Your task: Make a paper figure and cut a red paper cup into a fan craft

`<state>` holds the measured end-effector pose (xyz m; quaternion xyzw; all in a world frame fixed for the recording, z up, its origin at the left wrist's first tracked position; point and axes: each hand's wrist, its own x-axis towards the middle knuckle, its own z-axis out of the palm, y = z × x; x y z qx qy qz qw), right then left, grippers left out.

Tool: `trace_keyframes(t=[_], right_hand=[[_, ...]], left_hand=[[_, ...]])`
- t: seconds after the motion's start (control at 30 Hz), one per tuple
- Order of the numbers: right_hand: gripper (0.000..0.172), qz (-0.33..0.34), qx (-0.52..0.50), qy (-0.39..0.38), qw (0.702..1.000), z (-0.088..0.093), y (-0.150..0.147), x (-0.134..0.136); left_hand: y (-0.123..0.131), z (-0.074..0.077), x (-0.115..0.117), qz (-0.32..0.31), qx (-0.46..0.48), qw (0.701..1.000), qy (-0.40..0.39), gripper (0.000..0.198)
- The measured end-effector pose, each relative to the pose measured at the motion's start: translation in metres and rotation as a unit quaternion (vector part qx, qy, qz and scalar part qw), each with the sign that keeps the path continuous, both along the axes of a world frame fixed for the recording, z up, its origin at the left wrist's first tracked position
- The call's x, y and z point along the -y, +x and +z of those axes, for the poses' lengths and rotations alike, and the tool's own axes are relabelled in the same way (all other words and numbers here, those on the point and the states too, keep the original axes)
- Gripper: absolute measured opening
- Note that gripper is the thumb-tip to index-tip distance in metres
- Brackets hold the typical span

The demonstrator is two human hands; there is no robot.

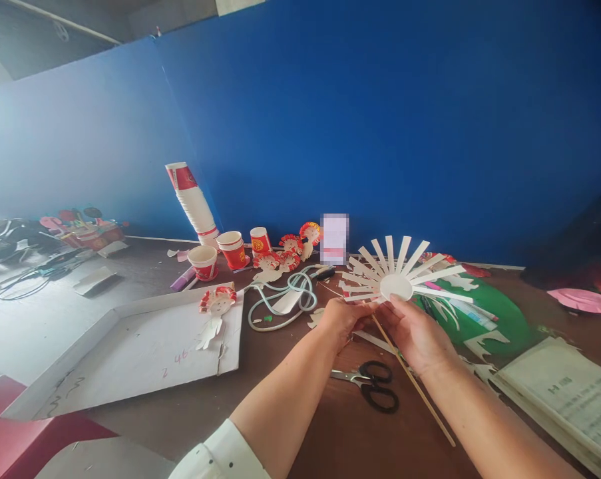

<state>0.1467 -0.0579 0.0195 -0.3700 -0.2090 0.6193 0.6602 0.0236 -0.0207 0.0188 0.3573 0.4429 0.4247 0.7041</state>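
Observation:
A white paper cup cut into strips spreads out like a sunburst around its round base. My right hand pinches it at the lower edge, thumb on the round base. My left hand is closed just below it, at the upper end of a thin wooden stick; its fingertips are partly hidden. The stick slants down to the right, beside my right wrist. Black-handled scissors lie on the table below my hands.
A shallow white box lid holds a red-and-white paper figure. Behind are paper cups, a leaning cup stack and a coiled pale cable. A green sheet with scraps and a book lie right. A blue partition stands behind.

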Motion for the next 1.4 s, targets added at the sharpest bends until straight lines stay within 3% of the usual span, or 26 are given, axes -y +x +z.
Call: trace_keyframes(t=[0.2,0.53,0.63,0.83,1.1,1.4], right_hand=[[0.018,0.024,-0.006,-0.004,1.000,-0.002,-0.002,-0.001],[0.018,0.027,0.029,0.000,0.999,-0.002,-0.003,0.002],[0.017,0.063,0.059,0.014,0.996,0.000,-0.002,0.004],[0.035,0.148,0.084,0.041,0.985,0.002,0.001,0.007],[0.038,0.131,0.112,0.038,0.984,0.002,-0.004,0.005],[0.041,0.094,0.090,0.033,0.991,0.002,-0.009,0.005]], left_hand=[[0.002,0.001,0.001,0.004,0.049,0.999,0.014,0.023],[0.005,-0.009,-0.003,-0.001,0.070,0.996,0.063,0.040],[0.006,-0.006,-0.001,0.017,0.057,0.995,0.083,0.042],[0.004,-0.003,0.000,0.034,0.030,0.996,0.079,0.053],[0.007,-0.002,0.003,0.023,0.039,0.996,0.082,0.044],[0.003,0.013,0.010,0.036,-0.003,0.999,0.028,0.028]])
